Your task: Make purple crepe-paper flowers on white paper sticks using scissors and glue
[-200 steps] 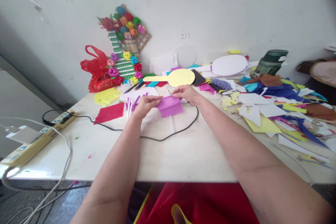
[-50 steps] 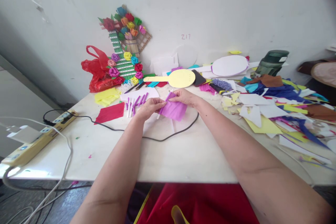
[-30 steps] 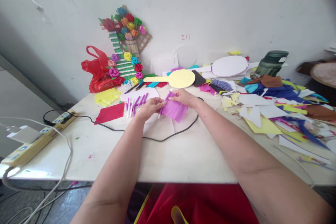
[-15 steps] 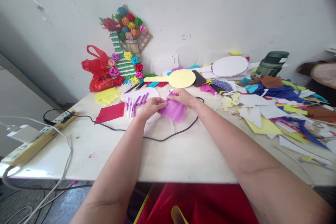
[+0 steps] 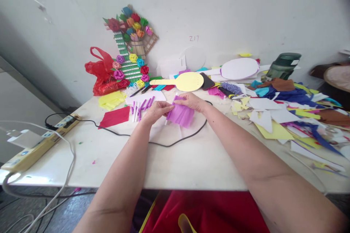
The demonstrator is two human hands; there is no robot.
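Note:
Both of my hands meet over the middle of the white table (image 5: 175,160) on a purple sheet of paper (image 5: 182,114). My left hand (image 5: 158,111) pinches its left edge, where the paper curls around a thin white stick. My right hand (image 5: 193,101) grips the top edge of the same sheet. Just left of my left hand lie several small purple and white rolled tubes (image 5: 140,107).
A black cable (image 5: 175,140) loops under my hands. A power strip (image 5: 35,142) sits at the left edge. A red sheet (image 5: 115,117), a red bag (image 5: 101,74), a paper-flower decoration (image 5: 129,49), a yellow paddle shape (image 5: 183,81), a green jar (image 5: 283,65) and coloured scraps (image 5: 284,113) crowd the back and right.
Since 6.7 s ago the flat purple sheet has been turned and partly rolled at its left edge. In the last second the hands barely shifted, fingers working the roll.

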